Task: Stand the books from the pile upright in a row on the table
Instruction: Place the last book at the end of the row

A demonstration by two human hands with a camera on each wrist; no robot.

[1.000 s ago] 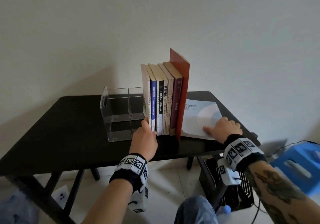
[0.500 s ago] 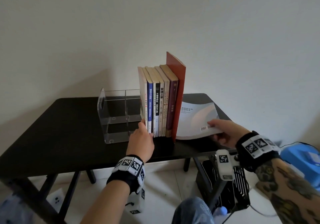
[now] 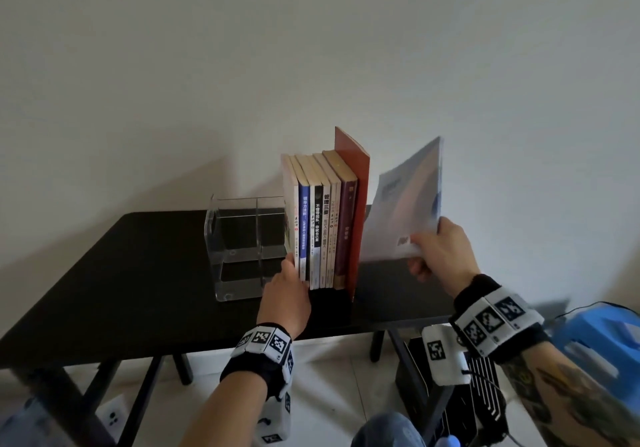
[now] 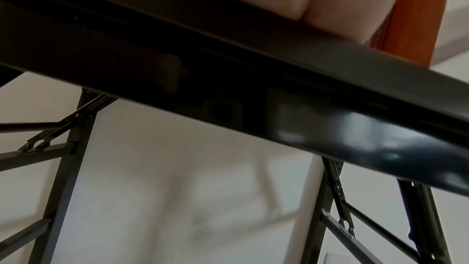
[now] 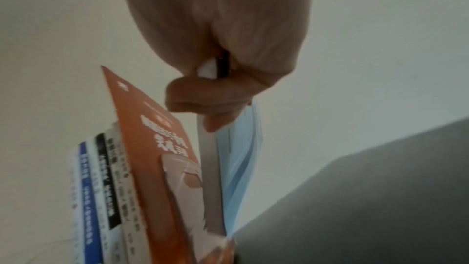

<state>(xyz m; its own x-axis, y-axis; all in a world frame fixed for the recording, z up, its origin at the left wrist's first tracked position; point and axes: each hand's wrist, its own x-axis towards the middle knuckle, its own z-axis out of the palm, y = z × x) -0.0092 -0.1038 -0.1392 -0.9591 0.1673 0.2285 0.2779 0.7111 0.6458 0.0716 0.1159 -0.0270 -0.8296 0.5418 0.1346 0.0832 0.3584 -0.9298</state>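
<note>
Head view: spine (image 3: 325, 235) perhaps "管理三要"

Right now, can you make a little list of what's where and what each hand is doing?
row: books upright on the table
tallest: red book, right end of row
left hand: touches the row's left end
right hand: grips a pale book, lifted and tilted beside the red book
rack: clear, left of the row

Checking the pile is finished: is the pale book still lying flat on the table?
No, the right hand holds the pale book lifted, beside the row.
</note>
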